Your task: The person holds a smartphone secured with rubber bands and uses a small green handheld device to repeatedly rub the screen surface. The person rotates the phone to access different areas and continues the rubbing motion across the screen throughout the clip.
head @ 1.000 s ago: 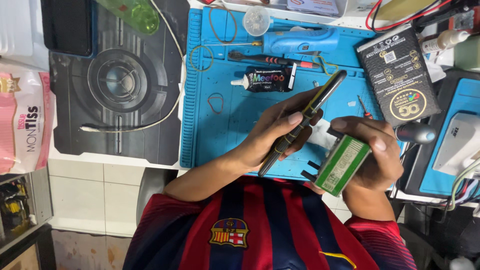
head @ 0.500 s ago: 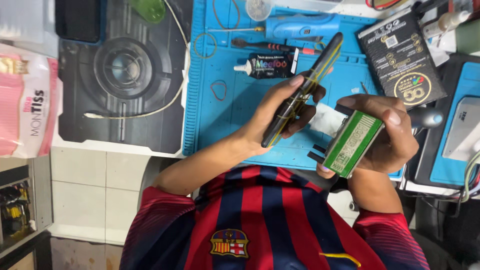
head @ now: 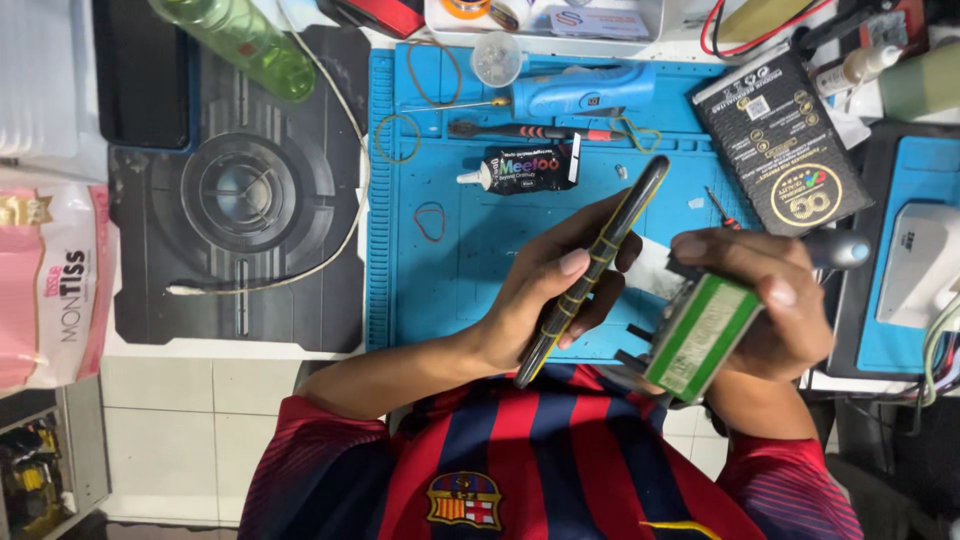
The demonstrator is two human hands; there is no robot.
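- Head view: the left hand is closed around a slim phone, held edge-up above the blue mat. Yellow bands wrap the phone.
- The right hand grips a green and white box just beside it.
- The glue tube lies set aside on the mat. Gluing seems done, and unbanding is left.

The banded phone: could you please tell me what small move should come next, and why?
Probably set the green-labelled box from the right hand onto the blue mat: the left hand alone grips the banded phone edge-on, so both hands are full.
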